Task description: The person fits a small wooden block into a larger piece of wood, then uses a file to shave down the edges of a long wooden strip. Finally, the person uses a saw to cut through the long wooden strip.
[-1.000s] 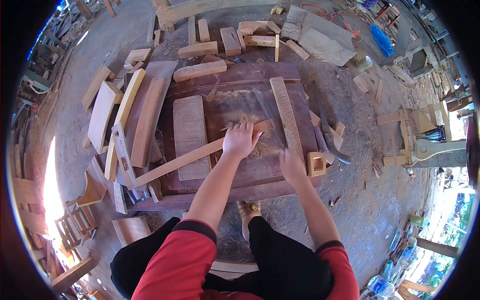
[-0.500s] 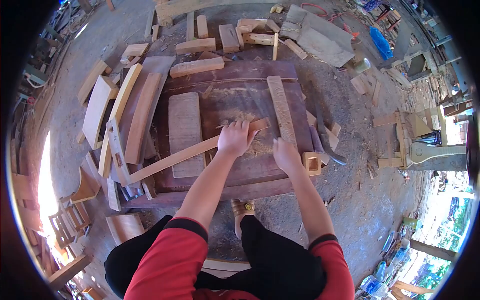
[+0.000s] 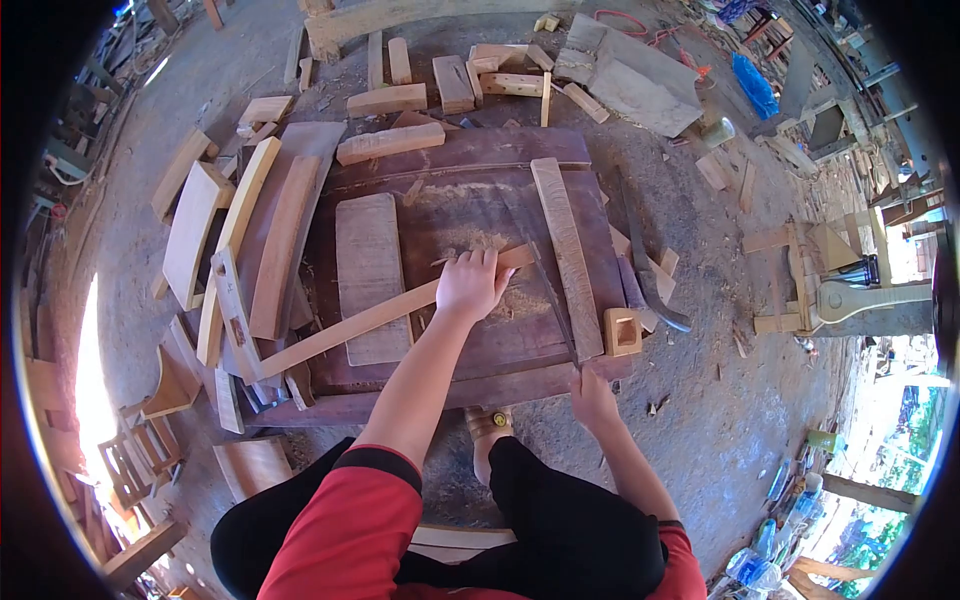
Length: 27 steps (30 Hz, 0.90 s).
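Note:
My left hand (image 3: 470,287) is wrapped over a long wooden strip (image 3: 365,324), pressing it down near its right end. The strip slants across a wide flat board (image 3: 367,235), its far left end among stacked wood pieces. A thin saw blade (image 3: 549,285) crosses at the strip's right end, running back from my right hand (image 3: 594,402). That hand is closed on the saw's near end, by the front edge of the dark wooden work surface (image 3: 470,384). Pale sawdust (image 3: 520,300) lies around the cut end.
A long plank (image 3: 568,255) lies just right of the saw. Beyond it are a curved blade tool (image 3: 648,270) and a small hollow wooden block (image 3: 622,331). Wood pieces (image 3: 285,250) crowd the left side, and more offcuts (image 3: 388,99) lie at the back. My sandalled foot (image 3: 490,425) is at the front edge.
My right hand has drawn the saw back toward my body, down and slightly right. My left hand and the strip stay in place, while the view has shifted slightly.

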Each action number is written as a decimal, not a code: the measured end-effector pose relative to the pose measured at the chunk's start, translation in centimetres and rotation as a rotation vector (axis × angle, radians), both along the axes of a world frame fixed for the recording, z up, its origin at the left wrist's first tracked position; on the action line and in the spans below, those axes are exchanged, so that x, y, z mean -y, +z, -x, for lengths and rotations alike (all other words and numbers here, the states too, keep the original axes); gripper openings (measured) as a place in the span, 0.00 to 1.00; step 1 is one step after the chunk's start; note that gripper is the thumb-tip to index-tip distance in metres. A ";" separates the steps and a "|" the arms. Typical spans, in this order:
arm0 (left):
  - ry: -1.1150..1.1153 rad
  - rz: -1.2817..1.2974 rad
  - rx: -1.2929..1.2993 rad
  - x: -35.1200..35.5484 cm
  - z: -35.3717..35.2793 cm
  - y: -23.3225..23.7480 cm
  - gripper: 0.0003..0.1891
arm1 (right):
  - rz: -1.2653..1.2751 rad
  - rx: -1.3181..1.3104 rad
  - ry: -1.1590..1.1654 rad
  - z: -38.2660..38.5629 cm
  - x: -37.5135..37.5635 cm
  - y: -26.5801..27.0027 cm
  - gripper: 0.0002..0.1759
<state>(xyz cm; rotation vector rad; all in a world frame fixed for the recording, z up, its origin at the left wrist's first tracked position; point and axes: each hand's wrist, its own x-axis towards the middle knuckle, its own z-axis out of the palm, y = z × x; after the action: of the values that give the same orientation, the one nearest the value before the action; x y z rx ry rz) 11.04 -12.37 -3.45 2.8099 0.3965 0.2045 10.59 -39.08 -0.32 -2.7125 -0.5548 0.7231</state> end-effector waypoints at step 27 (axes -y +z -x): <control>0.018 0.007 0.005 0.2 -0.2 -0.4 0.19 | -0.102 -0.065 -0.005 -1.3 0.0 1.1 0.17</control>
<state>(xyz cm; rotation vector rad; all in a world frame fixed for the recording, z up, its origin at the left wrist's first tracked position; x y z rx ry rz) 11.23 -12.55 -3.85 2.7995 0.4202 0.2128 11.85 -39.05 0.74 -2.5858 -0.5535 0.7580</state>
